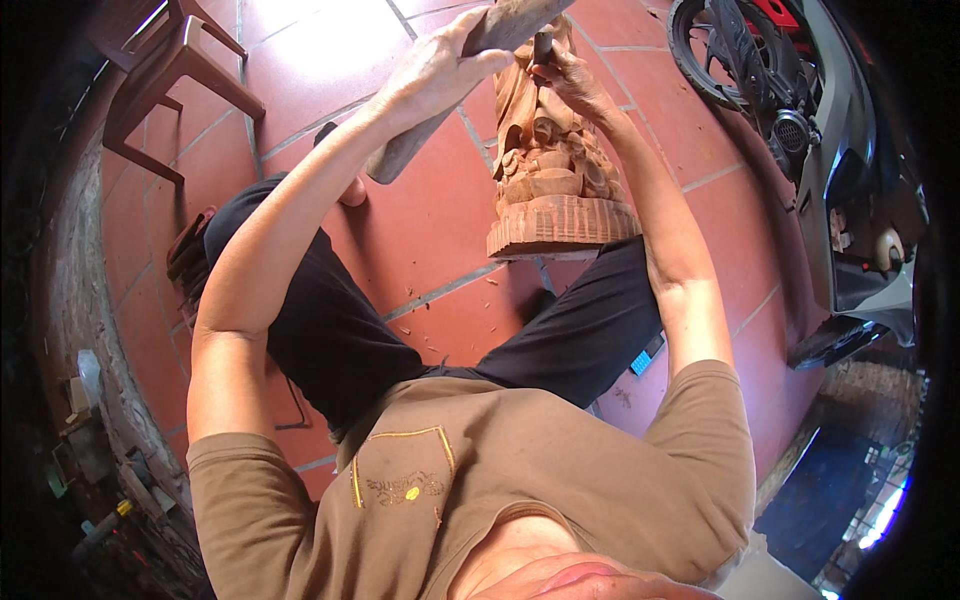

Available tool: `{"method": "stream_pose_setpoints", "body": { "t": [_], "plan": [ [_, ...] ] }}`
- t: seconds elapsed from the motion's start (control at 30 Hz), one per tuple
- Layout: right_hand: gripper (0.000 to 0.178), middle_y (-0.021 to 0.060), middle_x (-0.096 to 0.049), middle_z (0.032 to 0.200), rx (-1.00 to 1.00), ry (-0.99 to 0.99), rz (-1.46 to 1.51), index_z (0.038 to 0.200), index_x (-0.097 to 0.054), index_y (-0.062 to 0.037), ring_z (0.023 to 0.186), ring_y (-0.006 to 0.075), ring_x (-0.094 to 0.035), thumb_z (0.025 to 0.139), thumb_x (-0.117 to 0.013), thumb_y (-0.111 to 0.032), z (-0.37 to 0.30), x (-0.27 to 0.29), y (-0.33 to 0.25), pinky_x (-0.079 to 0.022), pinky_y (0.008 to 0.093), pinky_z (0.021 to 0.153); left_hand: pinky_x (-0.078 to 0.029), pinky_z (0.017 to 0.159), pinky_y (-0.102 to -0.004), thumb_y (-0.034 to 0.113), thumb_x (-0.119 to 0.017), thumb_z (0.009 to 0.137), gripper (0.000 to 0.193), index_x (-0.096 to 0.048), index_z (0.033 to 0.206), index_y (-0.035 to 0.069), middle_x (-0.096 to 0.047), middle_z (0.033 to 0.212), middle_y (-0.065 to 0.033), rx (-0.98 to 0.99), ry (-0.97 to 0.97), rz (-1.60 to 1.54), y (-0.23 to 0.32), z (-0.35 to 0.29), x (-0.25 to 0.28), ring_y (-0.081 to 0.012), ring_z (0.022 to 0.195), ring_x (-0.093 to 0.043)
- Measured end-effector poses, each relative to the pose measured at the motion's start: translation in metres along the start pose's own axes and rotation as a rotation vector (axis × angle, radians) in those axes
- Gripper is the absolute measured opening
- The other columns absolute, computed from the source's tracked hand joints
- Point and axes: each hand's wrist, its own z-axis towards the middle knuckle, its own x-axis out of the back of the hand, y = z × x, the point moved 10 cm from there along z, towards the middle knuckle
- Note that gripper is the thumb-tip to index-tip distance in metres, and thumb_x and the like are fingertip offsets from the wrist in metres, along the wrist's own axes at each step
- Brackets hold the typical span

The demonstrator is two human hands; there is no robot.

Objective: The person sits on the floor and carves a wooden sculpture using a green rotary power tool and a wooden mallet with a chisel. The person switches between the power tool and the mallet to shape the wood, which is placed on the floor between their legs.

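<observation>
My left hand (432, 72) is closed round a thick wooden mallet (512, 24), a worn bar slanting across the top of the view. The mallet's other end (405, 150) sticks out below my wrist. My right hand (575, 82) grips a short, dark chisel (543, 46) against the upper part of a carved wooden statue (558, 170). Most of the chisel is hidden by my fingers, and its cutting edge does not show. The statue has folds and rounded figures on a ridged base (562, 226) between my knees; the mallet and hands cover its top.
A brown plastic chair (185, 85) stands at the far left, a motorbike (800, 130) along the right. Small wood chips (440, 318) lie on the red tiled floor (400, 245). A blue-keyed device (642, 362) is beside my right thigh. Tools and clutter (110, 480) line the left edge.
</observation>
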Motion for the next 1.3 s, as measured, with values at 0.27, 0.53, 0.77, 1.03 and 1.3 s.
{"method": "stream_pose_setpoints", "body": {
  "t": [0.27, 0.53, 0.77, 1.03, 1.3],
  "plan": [
    [0.038, 0.0089, -0.067, 0.104, 0.029, -0.082, -0.333, 0.133, -0.047, -0.0054, 0.095, 0.0164, -0.065, 0.096, -0.058, -0.005, -0.003, -0.005, -0.009, -0.055, 0.0337, 0.084, -0.051, 0.086, -0.0447, 0.039, -0.062, 0.086, 0.065, -0.045, 0.138, 0.005, -0.065, 0.11, -0.0247, 0.084, -0.002, -0.014, -0.002, -0.004, 0.005, -0.0361, 0.1, -0.066],
    [0.023, 0.0042, -0.064, 0.1, 0.04, -0.089, -0.143, 0.121, -0.052, -0.0027, 0.089, 0.0142, -0.062, 0.099, -0.055, -0.005, -0.007, -0.005, 0.005, -0.054, 0.0306, 0.083, -0.051, 0.088, -0.0439, 0.042, -0.061, 0.087, 0.065, -0.047, 0.137, 0.004, -0.065, 0.112, -0.0254, 0.083, -0.101, -0.01, -0.01, -0.006, -0.003, -0.0375, 0.103, -0.065],
    [0.021, 0.0036, -0.063, 0.1, -0.018, -0.101, -0.042, 0.118, -0.054, -0.0032, 0.091, 0.0146, -0.062, 0.098, -0.058, -0.01, -0.014, -0.002, 0.005, -0.054, 0.0312, 0.084, -0.042, 0.101, -0.041, 0.024, -0.06, 0.093, 0.065, -0.032, 0.149, 0.005, -0.048, 0.139, -0.0184, -0.237, 0.125, -0.049, 0.021, -0.007, 0.03, -0.0292, 0.121, -0.05],
    [0.022, 0.007, -0.068, 0.083, 0.135, -0.077, -0.191, 0.112, -0.057, -0.0047, 0.078, 0.0163, -0.067, 0.092, -0.064, -0.012, -0.024, -0.01, -0.025, -0.053, 0.0337, 0.072, -0.05, 0.09, -0.0431, 0.043, -0.061, 0.087, 0.067, -0.044, 0.138, 0.003, -0.065, 0.11, -0.0259, 0.05, -0.075, -0.024, -0.012, -0.012, -0.007, -0.0381, 0.102, -0.065],
    [0.031, 0.0096, -0.07, 0.096, 0.17, -0.049, -0.436, 0.121, -0.054, -0.0104, 0.089, 0.0264, -0.068, 0.093, -0.065, -0.02, -0.033, -0.008, -0.025, -0.052, 0.0411, 0.078, -0.053, 0.068, -0.0371, 0.048, -0.063, 0.087, 0.069, -0.046, 0.142, 0.009, -0.064, 0.092, -0.016, 0.104, -0.115, -0.068, -0.017, -0.016, -0.012, -0.0194, 0.077, -0.064]
  ]
}}
